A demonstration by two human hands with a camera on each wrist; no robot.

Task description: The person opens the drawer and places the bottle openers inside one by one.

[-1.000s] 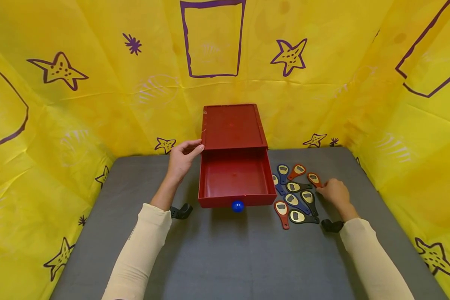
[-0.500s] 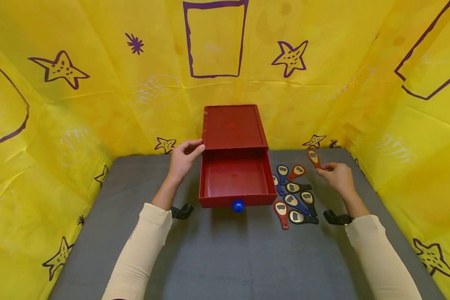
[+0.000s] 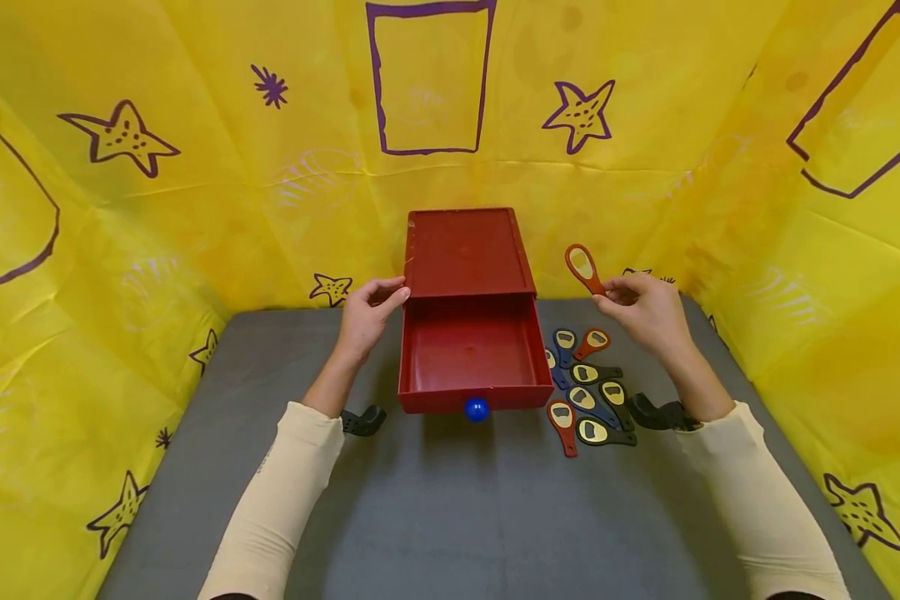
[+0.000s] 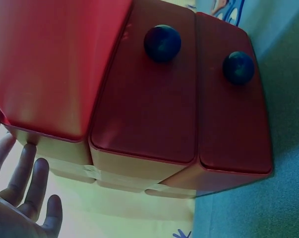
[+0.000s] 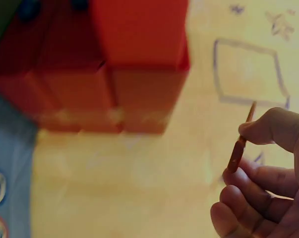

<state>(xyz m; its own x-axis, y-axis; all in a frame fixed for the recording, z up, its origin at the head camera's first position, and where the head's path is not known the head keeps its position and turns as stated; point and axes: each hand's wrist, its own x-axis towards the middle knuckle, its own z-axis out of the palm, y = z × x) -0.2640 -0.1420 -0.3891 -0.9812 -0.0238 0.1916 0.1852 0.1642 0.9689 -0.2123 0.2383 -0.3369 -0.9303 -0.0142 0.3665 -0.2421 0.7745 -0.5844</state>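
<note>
My right hand [image 3: 651, 315] pinches a red bottle opener [image 3: 582, 265] by its narrow end, between thumb and fingers. The opener is raised above the table, its round head with the gold plate pointing up and left; the right wrist view shows this bottle opener [image 5: 236, 154] edge-on. A red drawer unit [image 3: 465, 254] stands at the centre back with its top drawer [image 3: 450, 400] pulled out, a blue round knob [image 3: 477, 410] on its front. At the unit's left side my left hand [image 3: 365, 323] touches the upper edge, fingers extended along the wall in the left wrist view.
Several bottle openers, among them a front red bottle opener [image 3: 562, 415] and a black bottle opener [image 3: 594, 432], lie flat right of the drawer. Below the pulled-out drawer are two closed drawers, a middle drawer [image 4: 144, 99] and a bottom drawer [image 4: 233, 119]. Yellow patterned cloth [image 3: 270, 217] surrounds the grey table [image 3: 420, 517].
My right hand has lifted the red bottle opener off the table beside the others and carried it up and left toward the drawer unit. My left hand stays in place.
</note>
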